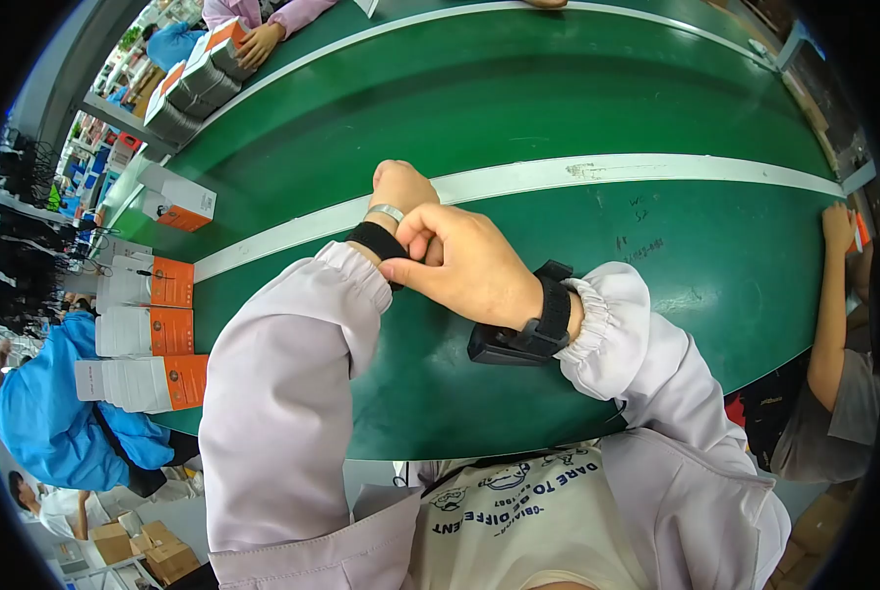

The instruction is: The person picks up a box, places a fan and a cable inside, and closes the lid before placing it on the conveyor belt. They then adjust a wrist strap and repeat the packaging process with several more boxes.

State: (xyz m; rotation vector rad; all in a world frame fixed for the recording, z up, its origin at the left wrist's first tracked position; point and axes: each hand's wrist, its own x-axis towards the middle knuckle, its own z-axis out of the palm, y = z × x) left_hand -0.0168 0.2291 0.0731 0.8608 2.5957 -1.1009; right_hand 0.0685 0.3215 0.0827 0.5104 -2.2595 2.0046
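My left hand [403, 185] is raised over the green table, its fingers curled into a fist, with nothing visible in it. Around that wrist sit a silver metal band [387, 210] and, below it, a black wrist strap [377, 239] near the elastic cuff. My right hand [479, 264] reaches across, its thumb and bent fingers closed at the edge of the black strap. On my right wrist is another black strap [555, 313] with a dark box-shaped device [504, 346] on its underside. The underside of the left wrist is hidden.
A white strip [637, 169] crosses the green tabletop [597, 103]. Stacks of orange-and-white boxes [150, 383] line the left edge, with one box [186, 200] farther back. Across the table a person's hand [260, 45] rests on more boxes. Another person's arm [831, 295] is at the right edge.
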